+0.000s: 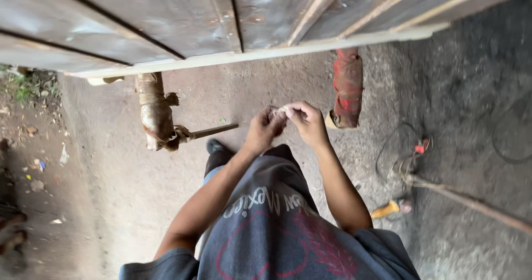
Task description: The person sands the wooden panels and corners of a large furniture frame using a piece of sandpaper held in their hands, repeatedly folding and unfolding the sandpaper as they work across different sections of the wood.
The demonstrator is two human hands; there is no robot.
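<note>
I stand over a dirt floor and look down past my grey shirt. My left hand (265, 127) and my right hand (308, 122) meet in front of me. Together they pinch a small pale object (284, 111) between the fingertips; it is too small to tell what it is. Just above the hands runs the edge of a large grey metal panel (183, 19) with wooden battens across it.
Two posts stand under the panel: one wrapped in tan cloth (155, 111) at the left, one wrapped in red cloth (348, 86) at the right. A black cable (399, 147), a yellow-handled tool (390, 208) and a long stick (471, 202) lie at the right.
</note>
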